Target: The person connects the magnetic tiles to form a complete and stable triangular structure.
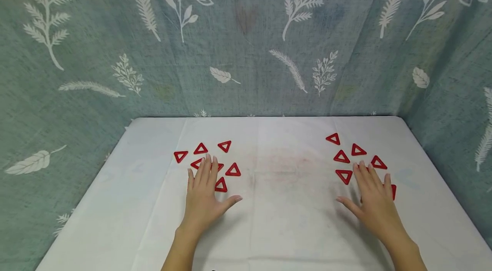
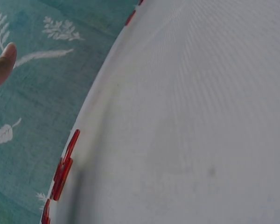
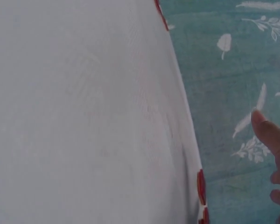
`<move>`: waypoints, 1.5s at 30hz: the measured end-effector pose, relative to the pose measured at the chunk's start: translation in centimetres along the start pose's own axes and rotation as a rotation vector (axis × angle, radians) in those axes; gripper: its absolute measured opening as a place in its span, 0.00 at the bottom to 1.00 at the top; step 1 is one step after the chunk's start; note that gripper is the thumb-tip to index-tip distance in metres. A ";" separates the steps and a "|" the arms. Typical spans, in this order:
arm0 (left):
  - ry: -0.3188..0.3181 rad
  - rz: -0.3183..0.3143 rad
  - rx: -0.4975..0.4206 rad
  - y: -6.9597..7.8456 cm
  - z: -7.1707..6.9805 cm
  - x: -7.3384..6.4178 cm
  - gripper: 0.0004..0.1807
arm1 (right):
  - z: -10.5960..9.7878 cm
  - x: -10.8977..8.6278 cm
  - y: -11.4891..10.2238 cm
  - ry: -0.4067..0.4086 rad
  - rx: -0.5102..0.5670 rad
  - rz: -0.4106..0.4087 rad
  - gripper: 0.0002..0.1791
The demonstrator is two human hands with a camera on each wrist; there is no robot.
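My left hand [image 1: 202, 204] hides parts of several red triangles [image 1: 193, 164], and my right hand [image 1: 374, 207] hides much of another red triangle [image 1: 394, 190]. The head view's lower edge crops my forearms [image 1: 180, 248]; whether my fingertips [image 1: 208, 158] touch anything, I can't tell.

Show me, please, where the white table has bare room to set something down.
The white table is bare between the left triangles and right triangles, continuing nearer between the left hand and right hand, and along its left edge. Both triangle clusters, partly hidden by hands, are crowded.
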State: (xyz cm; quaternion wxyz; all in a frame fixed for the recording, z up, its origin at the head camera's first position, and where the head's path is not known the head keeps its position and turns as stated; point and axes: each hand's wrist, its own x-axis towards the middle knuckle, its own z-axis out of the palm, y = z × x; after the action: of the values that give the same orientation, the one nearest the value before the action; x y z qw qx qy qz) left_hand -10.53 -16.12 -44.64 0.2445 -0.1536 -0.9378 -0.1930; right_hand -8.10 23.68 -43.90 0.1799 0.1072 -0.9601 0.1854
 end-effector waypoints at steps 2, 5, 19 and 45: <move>-0.019 -0.031 -0.048 -0.1 0.0 -0.2 0.59 | 0.1 -0.2 0.6 0.017 0.083 -0.009 0.54; -0.076 -0.113 -0.127 -0.3 -0.1 -0.5 0.62 | 0.6 -0.5 1.4 0.058 0.223 -0.024 0.54; -0.052 -0.298 -0.399 -1.2 1.4 -1.0 0.58 | 1.4 -1.3 3.3 0.162 0.309 0.099 0.46; -0.082 -0.402 -0.332 -3.5 4.0 -2.2 0.36 | 2.7 -2.8 5.2 0.025 0.158 0.390 0.32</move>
State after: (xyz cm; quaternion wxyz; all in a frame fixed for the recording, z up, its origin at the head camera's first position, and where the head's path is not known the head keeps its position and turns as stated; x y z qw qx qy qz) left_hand -11.62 -17.86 -49.95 0.1345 -0.0100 -0.9141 -0.3823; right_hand -7.82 27.71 -48.97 0.1434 -0.0693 -0.9428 0.2928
